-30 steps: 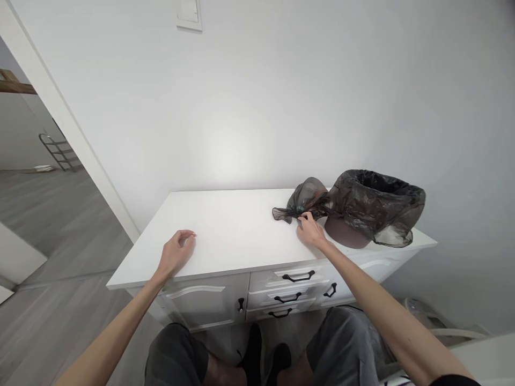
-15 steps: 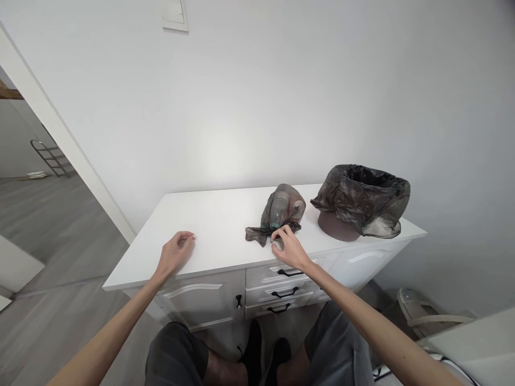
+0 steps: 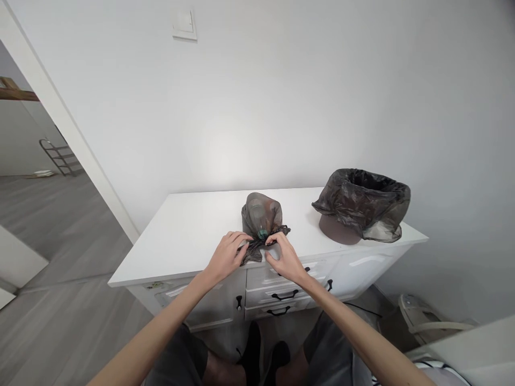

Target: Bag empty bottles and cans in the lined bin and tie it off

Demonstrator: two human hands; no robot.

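Note:
A dark, see-through garbage bag (image 3: 261,210) lies on the white dresser top, its neck bunched and twisted toward me. Inside it a clear bottle-like shape with a green end and something reddish show through. My left hand (image 3: 228,256) pinches the gathered plastic on the left side of the neck. My right hand (image 3: 285,258) is closed on the neck's right side, thumb and index finger at the knot-like gather. Loose ends of plastic stick out below and to the right of the fingers.
A brown bin (image 3: 338,229) lined with a dark bag (image 3: 362,201) stands at the right of the white dresser (image 3: 193,214). Drawers with black handles (image 3: 285,295) face my legs. A wall rises behind; a doorway opens at left, and a pale appliance (image 3: 422,316) sits low at right.
My left hand has moved right from the bare dresser top to the bag's neck. The bag has shifted left and toward me, with my right hand still at its neck.

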